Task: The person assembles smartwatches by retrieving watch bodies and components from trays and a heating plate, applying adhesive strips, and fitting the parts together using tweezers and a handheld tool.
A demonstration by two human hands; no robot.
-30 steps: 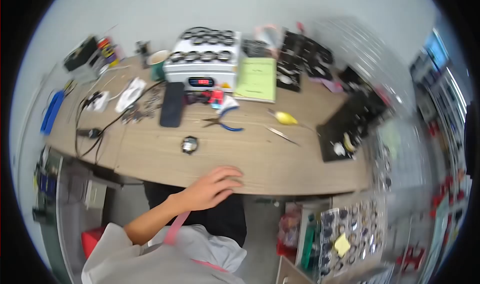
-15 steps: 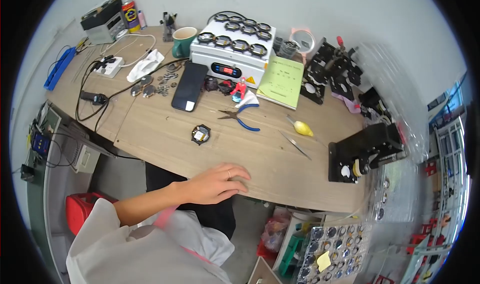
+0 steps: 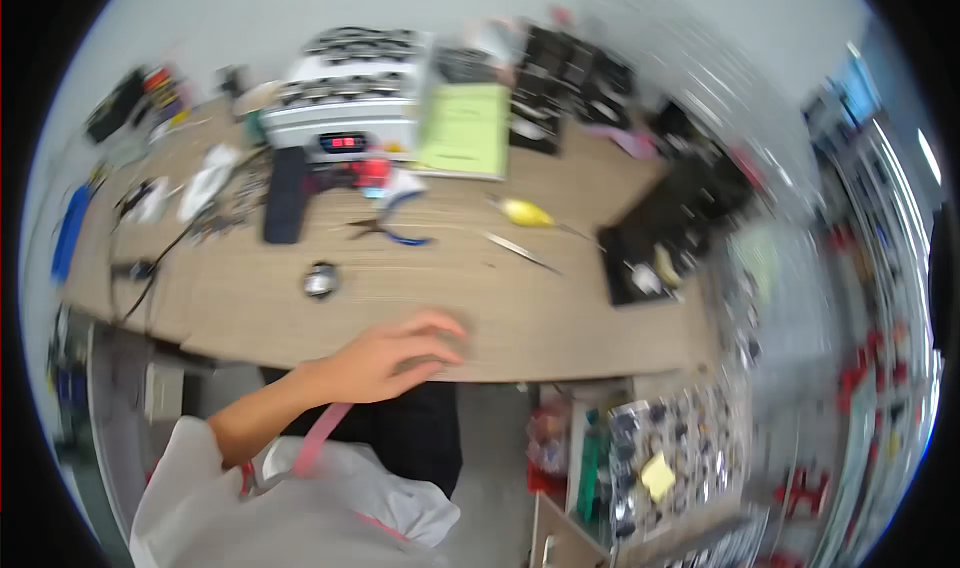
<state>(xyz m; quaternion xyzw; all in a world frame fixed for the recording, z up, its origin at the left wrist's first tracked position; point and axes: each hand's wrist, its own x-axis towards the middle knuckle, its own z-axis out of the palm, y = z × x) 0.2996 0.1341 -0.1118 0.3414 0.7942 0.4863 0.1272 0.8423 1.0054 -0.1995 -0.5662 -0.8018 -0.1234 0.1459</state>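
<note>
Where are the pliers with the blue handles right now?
In the head view, the blue-handled metal pliers lie left of centre on the brown wooden table, between the dark rectangular phone and the yellow teardrop-shaped bulb.

Left hand (image 3: 388, 361), seven o'clock: fingers smeared. Round part (image 3: 321, 280), nine: detail lost. White machine (image 3: 350, 121), eleven: red digits (image 3: 343, 142) unclear. Notebook (image 3: 463, 133), twelve: cover print illegible. Clear plastic (image 3: 725, 83), two: streaked. Shirt (image 3: 280, 523), seven: cut off by bottom edge.

A round, dark-rimmed part (image 3: 321, 281) lies on the table (image 3: 245, 303).
</note>
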